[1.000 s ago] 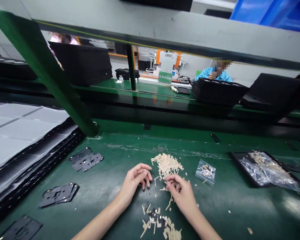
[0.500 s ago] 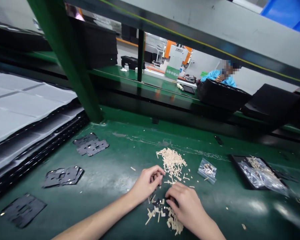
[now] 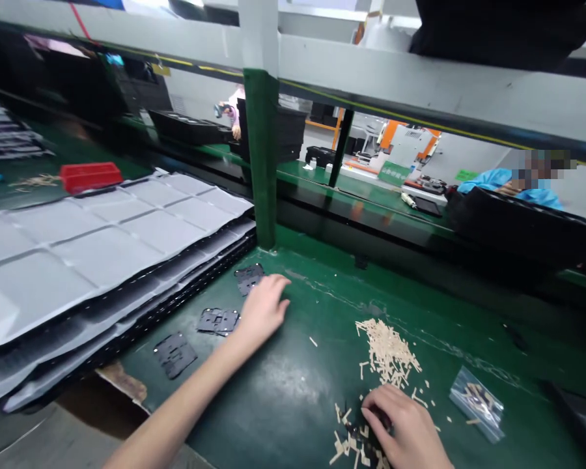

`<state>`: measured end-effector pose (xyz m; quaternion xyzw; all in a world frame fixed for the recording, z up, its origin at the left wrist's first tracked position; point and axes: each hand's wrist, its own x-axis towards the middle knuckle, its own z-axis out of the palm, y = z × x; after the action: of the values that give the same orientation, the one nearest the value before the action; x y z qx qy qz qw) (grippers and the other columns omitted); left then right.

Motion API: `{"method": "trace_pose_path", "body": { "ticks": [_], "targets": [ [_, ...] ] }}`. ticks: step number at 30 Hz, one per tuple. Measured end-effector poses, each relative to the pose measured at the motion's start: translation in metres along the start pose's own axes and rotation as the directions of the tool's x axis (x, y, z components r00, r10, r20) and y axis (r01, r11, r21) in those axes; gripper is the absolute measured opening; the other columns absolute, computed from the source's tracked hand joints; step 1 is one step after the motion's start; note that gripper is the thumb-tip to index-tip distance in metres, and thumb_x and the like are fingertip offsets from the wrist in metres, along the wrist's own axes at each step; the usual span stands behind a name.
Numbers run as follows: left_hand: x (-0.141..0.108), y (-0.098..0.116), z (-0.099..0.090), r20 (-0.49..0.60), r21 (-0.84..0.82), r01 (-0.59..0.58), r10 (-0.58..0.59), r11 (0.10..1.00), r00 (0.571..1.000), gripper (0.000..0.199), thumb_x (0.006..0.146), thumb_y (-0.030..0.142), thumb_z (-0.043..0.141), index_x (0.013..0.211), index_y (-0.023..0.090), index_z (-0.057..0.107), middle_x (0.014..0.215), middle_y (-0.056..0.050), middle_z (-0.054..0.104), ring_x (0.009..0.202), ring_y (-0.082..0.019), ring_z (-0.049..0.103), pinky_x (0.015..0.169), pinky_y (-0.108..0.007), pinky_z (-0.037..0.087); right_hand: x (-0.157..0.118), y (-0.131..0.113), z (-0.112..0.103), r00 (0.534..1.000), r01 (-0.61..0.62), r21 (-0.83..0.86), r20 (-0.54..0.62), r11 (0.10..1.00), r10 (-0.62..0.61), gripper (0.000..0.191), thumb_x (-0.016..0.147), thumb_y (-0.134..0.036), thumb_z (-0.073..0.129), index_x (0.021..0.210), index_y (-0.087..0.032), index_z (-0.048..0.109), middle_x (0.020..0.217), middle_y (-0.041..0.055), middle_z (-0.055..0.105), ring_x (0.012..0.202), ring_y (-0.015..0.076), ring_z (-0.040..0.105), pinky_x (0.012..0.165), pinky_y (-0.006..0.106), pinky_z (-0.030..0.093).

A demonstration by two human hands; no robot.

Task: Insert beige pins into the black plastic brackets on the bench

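My left hand [image 3: 266,306] reaches over the green table beside the farthest group of black plates [image 3: 249,279], partly covering it; its fingers are apart and hold nothing visible. Two more groups, the middle plates [image 3: 217,320] and the nearest plates [image 3: 174,355], lie closer to me. My right hand [image 3: 401,420] rests at a small pile of beige and black pieces [image 3: 349,443], fingers curled and their tips partly hidden. Just beyond it lies a larger heap of beige pieces [image 3: 385,348].
A clear bag of pieces [image 3: 477,404] lies to the right, near a black tray [image 3: 573,413]. Stacked white-lined trays [image 3: 107,228] fill the left, with a red bin [image 3: 90,177] behind. A green post [image 3: 264,156] rises at the table's back; a person in blue sits beyond.
My left hand has moved left, from beside the beige heap to the far black plates. The view has turned left, showing more trays and the red bin. My right hand stays by the small pile.
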<state>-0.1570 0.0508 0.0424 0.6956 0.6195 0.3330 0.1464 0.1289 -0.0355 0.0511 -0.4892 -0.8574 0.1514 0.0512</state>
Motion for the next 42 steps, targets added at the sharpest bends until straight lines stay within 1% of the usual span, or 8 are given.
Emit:
{"method": "trace_pose_path", "body": {
  "ticks": [3, 7, 11, 21, 25, 30, 33, 42],
  "targets": [
    [0.016, -0.051, -0.029, -0.082, 0.165, 0.167, -0.155, 0.972, 0.984, 0.037, 0.076, 0.023, 0.052, 0.112, 0.014, 0.049, 0.116, -0.016, 0.047, 0.111, -0.034, 0.038, 0.092, -0.045, 0.030, 0.014, -0.007, -0.005, 1.000, 0.020, 0.025, 0.009, 0.999, -0.020, 0.015, 0.083, -0.019, 0.043, 0.073, -0.022, 0.053, 0.073, 0.0018, 0.059, 0.070, 0.0189, 0.056, 0.061, 0.030, 0.042],
    [0.036, -0.086, -0.043, -0.009, 0.299, 0.212, -0.220, 0.930, 0.976, 0.050, 0.065, 0.032, 0.066, 0.109, 0.013, 0.053, 0.106, -0.015, 0.053, 0.104, -0.033, 0.043, 0.084, -0.039, 0.037, 0.051, -0.029, -0.020, 0.998, 0.047, 0.140, -0.043, 0.989, -0.041, 0.009, 0.079, -0.017, 0.050, 0.079, -0.023, 0.057, 0.081, 0.0007, 0.060, 0.077, 0.0176, 0.055, 0.066, 0.028, 0.041],
    [0.050, -0.091, -0.043, 0.059, 0.364, 0.195, -0.231, 0.911, 0.971, 0.057, 0.058, 0.042, 0.070, 0.106, 0.015, 0.056, 0.105, -0.013, 0.054, 0.105, -0.034, 0.043, 0.083, -0.039, 0.036, 0.108, -0.054, -0.023, 0.992, 0.078, 0.140, -0.112, 0.987, -0.063, 0.015, 0.077, -0.018, 0.055, 0.090, -0.024, 0.057, 0.087, -0.0002, 0.060, 0.079, 0.0159, 0.054, 0.069, 0.026, 0.040],
    [0.057, -0.087, -0.048, 0.118, 0.306, 0.209, -0.254, 0.929, 0.960, 0.063, 0.049, 0.041, 0.077, 0.098, 0.011, 0.053, 0.106, -0.017, 0.055, 0.103, -0.033, 0.048, 0.078, -0.034, 0.038, 0.230, -0.096, 0.012, 0.986, 0.122, 0.092, -0.122, 0.988, -0.111, 0.043, 0.070, -0.017, 0.064, 0.110, -0.026, 0.052, 0.111, 0.0025, 0.056, 0.105, 0.0198, 0.043, 0.084, 0.030, 0.035],
    [0.058, -0.094, -0.043, 0.185, 0.202, 0.214, -0.251, 0.956, 0.950, 0.060, 0.055, 0.038, 0.074, 0.104, 0.014, 0.049, 0.093, -0.009, 0.062, 0.086, -0.026, 0.058, 0.065, -0.027, 0.040, 0.257, -0.101, 0.019, 0.995, 0.093, 0.168, -0.050, 0.981, -0.086, 0.044, 0.053, -0.016, 0.075, 0.094, -0.024, 0.061, 0.092, 0.0024, 0.061, 0.094, 0.0220, 0.048, 0.077, 0.030, 0.036],
    [0.056, -0.097, -0.036, 0.278, 0.104, 0.165, -0.188, 0.981, 0.942, 0.034, 0.056, 0.029, 0.073, 0.085, 0.019, 0.058, 0.085, -0.001, 0.063, 0.082, -0.020, 0.059, 0.060, -0.022, 0.039, 0.251, -0.080, 0.020, 0.998, -0.033, 0.394, 0.057, 0.918, 0.012, 0.008, 0.062, -0.022, 0.067, 0.061, -0.017, 0.061, 0.054, -0.0030, 0.053, 0.057, 0.0128, 0.049, 0.055, 0.023, 0.033],
    [0.052, -0.086, -0.036, 0.286, 0.103, 0.150, -0.173, 0.983, 0.942, 0.031, 0.056, 0.030, 0.073, 0.082, 0.021, 0.058, 0.084, 0.000, 0.062, 0.081, -0.020, 0.059, 0.059, -0.023, 0.039, 0.227, -0.061, 0.016, 0.987, -0.140, 0.573, 0.146, 0.808, 0.068, 0.025, 0.074, -0.037, 0.054, 0.069, -0.014, 0.063, 0.045, -0.0037, 0.048, 0.040, 0.0091, 0.042, 0.042, 0.020, 0.029],
    [0.040, -0.052, -0.031, 0.239, 0.139, 0.156, -0.186, 0.978, 0.953, 0.028, 0.060, 0.019, 0.070, 0.081, 0.017, 0.052, 0.093, -0.009, 0.057, 0.093, -0.027, 0.053, 0.067, -0.029, 0.040, 0.157, -0.049, 0.000, 0.946, -0.281, 0.882, 0.189, 0.377, 0.264, 0.041, 0.077, -0.043, 0.055, 0.097, -0.008, 0.061, 0.066, 0.0080, 0.061, 0.055, 0.0131, 0.059, 0.045, 0.018, 0.040]
  ]
}}
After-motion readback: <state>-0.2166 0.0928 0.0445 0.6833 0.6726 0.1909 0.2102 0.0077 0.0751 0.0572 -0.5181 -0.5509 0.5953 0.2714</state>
